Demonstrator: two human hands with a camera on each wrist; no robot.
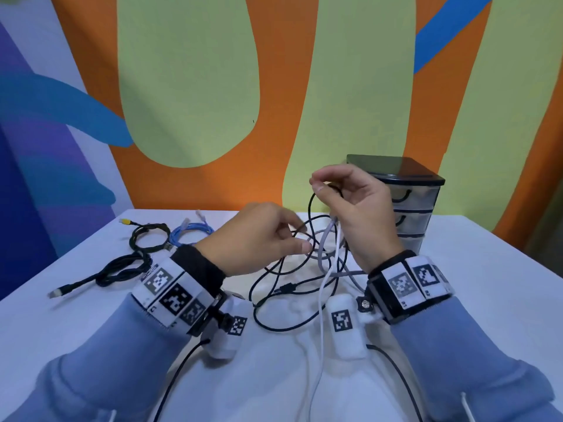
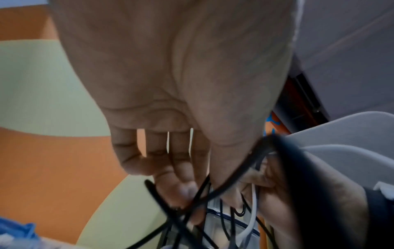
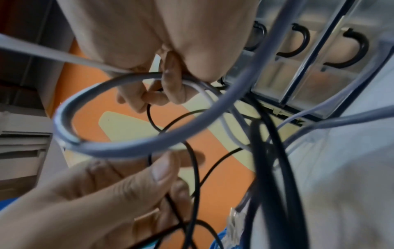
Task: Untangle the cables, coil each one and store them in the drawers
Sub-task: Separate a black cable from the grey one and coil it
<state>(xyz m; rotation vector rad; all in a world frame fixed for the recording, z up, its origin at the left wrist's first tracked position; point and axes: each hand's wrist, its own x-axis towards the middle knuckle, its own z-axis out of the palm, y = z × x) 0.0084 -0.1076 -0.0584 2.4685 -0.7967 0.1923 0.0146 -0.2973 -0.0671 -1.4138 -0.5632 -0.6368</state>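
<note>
White surface (image 1: 457, 269), drawer unit (image 1: 417, 202) at back. Tangled cables (image 1: 307, 269) just beside it. My right hand (image 1: 356, 214) pinches a thin black cable (image 1: 310, 208); my left hand (image 1: 259, 239) pinches a black loop.

We hold both forearms raised in front of us, each in a blue sleeve (image 1: 475, 360) with a marker-patterned wrist band (image 1: 408, 284). Our right hand (image 1: 356, 208) sits higher, palm turned leftward, thumb and index fingertips (image 1: 318, 185) pressed together in a pinch, remaining fingers curled. Our left hand (image 1: 256, 236) sits lower and just beside it, back upward, fingers bent, thumb (image 1: 300, 246) extended toward the right hand
</note>
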